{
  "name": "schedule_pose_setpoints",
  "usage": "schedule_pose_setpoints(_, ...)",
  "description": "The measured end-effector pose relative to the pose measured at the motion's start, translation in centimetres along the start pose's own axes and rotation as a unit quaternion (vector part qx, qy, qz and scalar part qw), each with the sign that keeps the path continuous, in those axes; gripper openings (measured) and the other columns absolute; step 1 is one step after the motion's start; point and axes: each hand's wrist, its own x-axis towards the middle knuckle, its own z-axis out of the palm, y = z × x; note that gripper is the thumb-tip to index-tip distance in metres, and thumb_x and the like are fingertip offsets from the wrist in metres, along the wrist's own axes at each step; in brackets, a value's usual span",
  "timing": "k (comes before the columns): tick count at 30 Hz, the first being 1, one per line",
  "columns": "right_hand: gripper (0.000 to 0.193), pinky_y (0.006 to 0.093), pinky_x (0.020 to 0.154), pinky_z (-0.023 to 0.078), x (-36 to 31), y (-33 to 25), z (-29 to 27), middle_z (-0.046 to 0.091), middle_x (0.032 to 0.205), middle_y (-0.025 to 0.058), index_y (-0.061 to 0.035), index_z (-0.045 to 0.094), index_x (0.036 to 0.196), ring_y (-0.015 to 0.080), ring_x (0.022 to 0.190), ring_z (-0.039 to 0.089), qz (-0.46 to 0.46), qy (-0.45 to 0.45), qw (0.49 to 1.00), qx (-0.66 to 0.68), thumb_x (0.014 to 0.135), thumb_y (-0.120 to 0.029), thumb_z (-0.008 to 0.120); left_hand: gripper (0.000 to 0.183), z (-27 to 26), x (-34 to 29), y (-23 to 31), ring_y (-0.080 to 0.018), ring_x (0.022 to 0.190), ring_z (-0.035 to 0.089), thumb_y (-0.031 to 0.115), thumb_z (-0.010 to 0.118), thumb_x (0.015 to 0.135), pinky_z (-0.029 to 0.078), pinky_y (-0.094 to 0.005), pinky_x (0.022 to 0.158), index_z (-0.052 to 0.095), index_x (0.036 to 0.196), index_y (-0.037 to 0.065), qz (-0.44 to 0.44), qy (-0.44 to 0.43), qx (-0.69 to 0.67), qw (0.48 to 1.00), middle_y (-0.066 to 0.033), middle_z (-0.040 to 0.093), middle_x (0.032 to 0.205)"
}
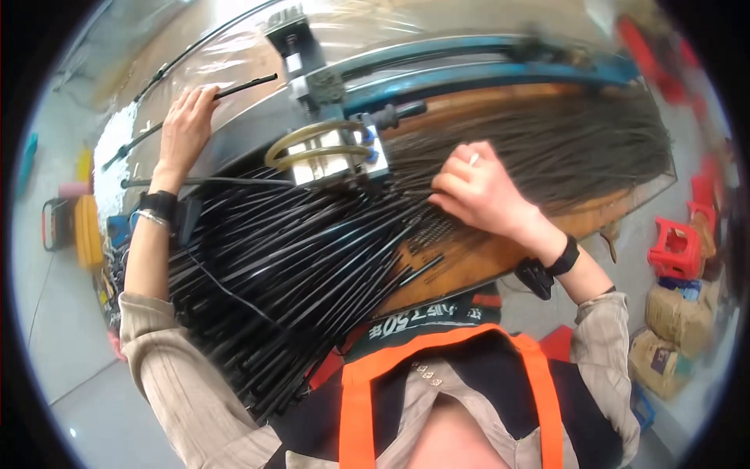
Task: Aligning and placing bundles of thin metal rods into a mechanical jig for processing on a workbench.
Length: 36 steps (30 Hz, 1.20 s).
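Observation:
My left hand point(186, 131) is raised at the upper left, its fingers closed around a thin black rod point(248, 84). The rod slants across my grip, with a length showing on each side of the hand. My right hand point(478, 189) hovers over the wooden table with fingers curled together. Whether something small is pinched in them I cannot make out. Between the hands stands a metal machine head point(332, 156) with looped yellowish tubes point(312, 129). Below it a thick heap of long black rods point(266, 266) fans out toward me.
A blue machine rail point(469, 78) runs across the far side. Many thin dark strands point(578, 148) cover the right part of the wooden table point(445, 270). Clear plastic sheeting point(211, 39) lies at the far left. A red stool point(676, 248) and cardboard boxes point(680, 320) stand at right.

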Motion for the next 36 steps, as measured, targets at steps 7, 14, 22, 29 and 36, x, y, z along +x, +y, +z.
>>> schedule_pose_setpoints(7, 0.017, 0.0343, 0.071, 0.047, 1.0, -1.9, 0.2, 0.061, 0.080, 0.0058, -0.0074, 0.062, 0.087, 0.0263, 0.078, 0.061, 0.074, -0.029, 0.997, -0.001, 0.077, -0.011, 0.075, 0.022, -7.0, 0.8, 12.6, -0.0221, 0.093, 0.063, 0.013, 0.067, 0.085, 0.038, -0.0410, 0.094, 0.071, 0.106, 0.010, 0.058, -0.324, -0.139, 0.934, -0.0045, 0.068, 0.098)
schedule_pose_setpoints(14, 0.019, 0.0343, 0.060, 0.051, 3.1, -4.7, 2.3, 0.064, 0.077, 0.0117, 0.0006, 0.066, 0.105, 0.0260, 0.066, 0.063, 0.150, 0.062, 0.955, 0.249, 0.087, -0.004, 0.067, 0.023, -7.2, -1.6, 13.3, -0.0237, 0.083, 0.060, 0.010, 0.065, 0.085, 0.050, -0.0352, 0.077, 0.068, 0.108, 0.008, 0.056, -0.256, -0.186, 0.947, -0.0072, 0.064, 0.088)
schedule_pose_setpoints(22, 0.031, 0.0354, 0.065, 0.052, 2.6, -7.7, -0.5, 0.066, 0.081, 0.0120, 0.0021, 0.064, 0.117, 0.0261, 0.071, 0.064, 0.182, 0.026, 0.947, 0.265, 0.086, 0.000, 0.063, 0.020, -13.1, -2.3, 16.5, -0.0256, 0.075, 0.061, 0.011, 0.064, 0.087, 0.051, -0.0362, 0.057, 0.061, 0.106, 0.007, 0.017, -0.223, -0.225, 0.948, -0.0092, 0.059, 0.079)
schedule_pose_setpoints(29, 0.045, 0.0389, 0.074, 0.055, 2.4, -5.0, -1.3, 0.068, 0.095, 0.0137, 0.0050, 0.059, 0.125, 0.0303, 0.092, 0.065, -0.027, 0.109, 0.989, 0.091, 0.081, -0.002, 0.066, 0.024, -13.3, 2.4, 19.6, -0.0274, 0.058, 0.061, 0.019, 0.062, 0.091, 0.049, -0.0398, 0.051, 0.063, 0.114, 0.013, 0.014, -0.257, -0.245, 0.935, -0.0069, 0.057, 0.068)
schedule_pose_setpoints(36, 0.047, 0.0292, 0.064, 0.055, -6.3, 12.8, -8.8, 0.069, 0.102, 0.0088, -0.0059, 0.062, 0.125, 0.0220, 0.083, 0.068, 0.365, 0.068, 0.926, -0.064, 0.088, -0.034, 0.071, 0.036, -13.8, 14.7, 21.8, -0.0326, 0.073, 0.060, 0.002, 0.062, 0.084, 0.047, -0.0434, 0.059, 0.063, 0.120, 0.008, 0.038, -0.126, -0.129, 0.983, -0.0122, 0.056, 0.079)
